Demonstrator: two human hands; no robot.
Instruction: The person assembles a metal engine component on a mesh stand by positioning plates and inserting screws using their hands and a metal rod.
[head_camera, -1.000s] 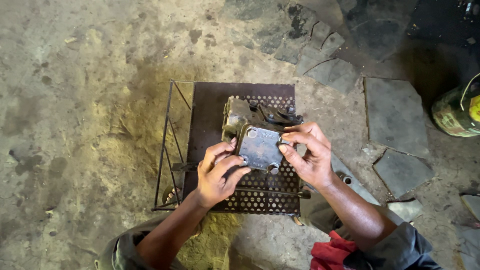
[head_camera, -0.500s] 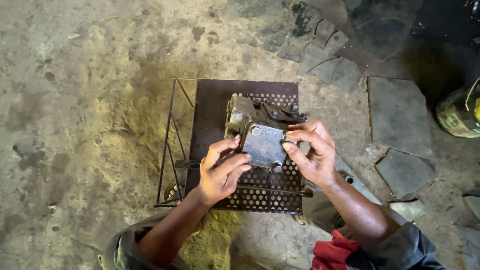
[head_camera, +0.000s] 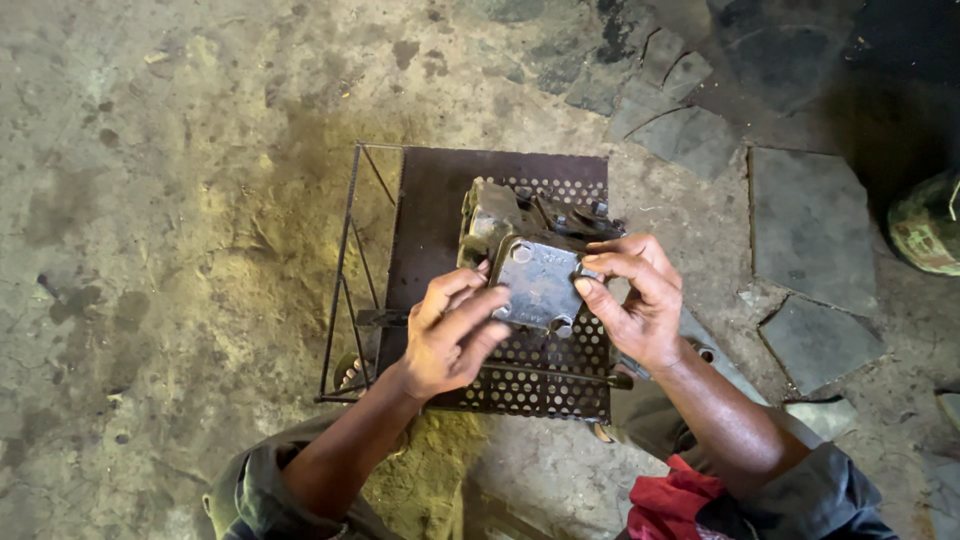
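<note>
Grey metal plate (head_camera: 538, 285): flat, roughly rectangular, rounded corners, dull scuffed surface, a round hole or boss near its upper left corner and small lugs along the lower edge. It sits face-up against a grimy metal housing (head_camera: 497, 215), a boxy cast part with dark fittings (head_camera: 577, 216) on its right side.

Left hand (head_camera: 452, 335): fingers curled, fingertips pinching the plate's left edge, thumb tucked toward the lower left corner. Right hand (head_camera: 633, 300): fingers bent over the plate's right edge, thumb on its face, gripping it. Both hands closed on the plate, not spread.

Plate and housing rest on a low rusty stand (head_camera: 440, 210) with a brown top, solid at the left and perforated with round holes at the right and front. Thin wire frame (head_camera: 345, 280) hangs off its left side.

Stand is on a stained concrete floor (head_camera: 170, 200); broken stone slabs (head_camera: 810, 225) to the right. A green-patterned round object (head_camera: 928, 225) is at the right edge, partly cut off. Red cloth (head_camera: 670, 500) near the person's right forearm.
</note>
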